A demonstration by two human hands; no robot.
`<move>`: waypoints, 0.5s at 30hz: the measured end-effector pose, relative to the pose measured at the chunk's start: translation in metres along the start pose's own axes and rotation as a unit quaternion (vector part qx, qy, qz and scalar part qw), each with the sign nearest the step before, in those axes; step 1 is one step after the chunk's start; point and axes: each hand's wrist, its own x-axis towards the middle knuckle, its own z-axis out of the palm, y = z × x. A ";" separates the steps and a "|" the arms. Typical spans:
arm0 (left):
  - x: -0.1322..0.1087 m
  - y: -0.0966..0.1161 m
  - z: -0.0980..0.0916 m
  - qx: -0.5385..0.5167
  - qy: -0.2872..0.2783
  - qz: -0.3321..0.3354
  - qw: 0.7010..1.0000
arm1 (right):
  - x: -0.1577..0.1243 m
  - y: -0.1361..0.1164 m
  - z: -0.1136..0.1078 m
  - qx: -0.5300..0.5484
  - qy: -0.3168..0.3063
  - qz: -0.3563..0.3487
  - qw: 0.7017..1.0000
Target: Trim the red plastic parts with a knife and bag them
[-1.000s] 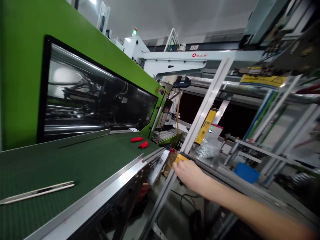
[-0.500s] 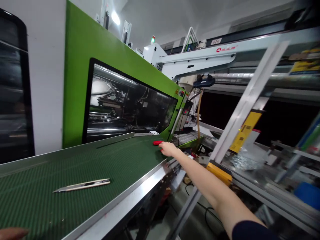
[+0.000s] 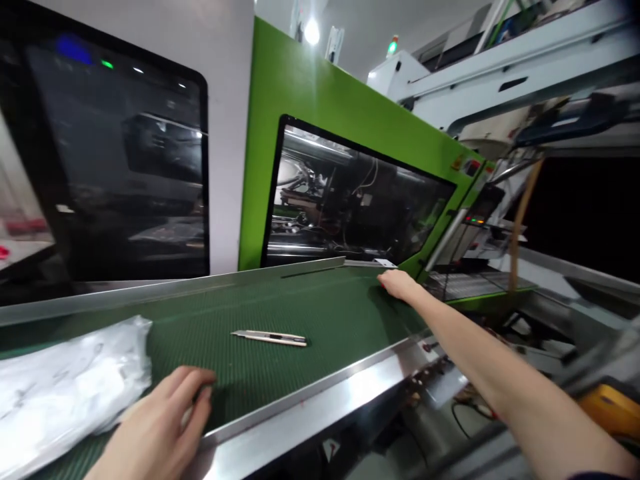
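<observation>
My right hand (image 3: 397, 284) reaches far across the green conveyor belt (image 3: 325, 310), close to the window of the green machine (image 3: 345, 100). Its fingers are curled down on the belt, and whatever lies under them is hidden. My left hand (image 3: 160, 427) rests flat at the near edge of the belt, fingers stretched out and holding nothing, right beside a crumpled clear plastic bag (image 3: 65, 387). Between the two hands, a slim silver utility knife (image 3: 270, 338) lies on the belt.
A metal side rail (image 3: 310, 393) runs along the belt's near edge. Behind the belt stand a dark glass panel (image 3: 115, 167) and the machine's window (image 3: 350, 200). At the right are a control panel (image 3: 480, 213), metal framing and a yellow object (image 3: 610, 407).
The view swung left. My right hand went from a yellow part at the frame to the two red pieces on the belt and now covers that spot. My left hand and the bag came into view.
</observation>
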 end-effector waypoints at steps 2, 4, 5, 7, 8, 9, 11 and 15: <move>0.000 0.009 -0.004 0.002 -0.051 -0.016 0.999 | 0.002 -0.016 -0.014 -0.005 0.020 -0.032 0.999; 0.001 0.016 -0.008 -0.002 -0.077 -0.036 0.996 | 0.002 -0.042 -0.029 -0.004 0.048 -0.072 0.996; 0.001 0.019 -0.010 -0.004 -0.081 -0.043 0.996 | -0.001 -0.058 -0.037 -0.001 0.064 -0.093 0.994; 0.001 0.024 -0.013 -0.005 -0.080 -0.046 0.996 | -0.008 -0.095 -0.051 0.009 0.098 -0.132 0.986; 0.000 0.025 -0.014 -0.003 -0.078 -0.044 0.996 | -0.013 -0.114 -0.057 0.016 0.114 -0.149 0.982; -0.001 0.027 -0.015 -0.001 -0.073 -0.041 0.996 | -0.019 -0.133 -0.062 0.023 0.128 -0.164 0.978; -0.003 0.029 -0.018 0.003 -0.065 -0.035 0.997 | -0.030 -0.162 -0.070 0.040 0.147 -0.192 0.970; -0.007 0.028 -0.020 0.000 -0.040 -0.014 0.999 | -0.052 -0.176 -0.086 0.086 0.176 -0.228 0.954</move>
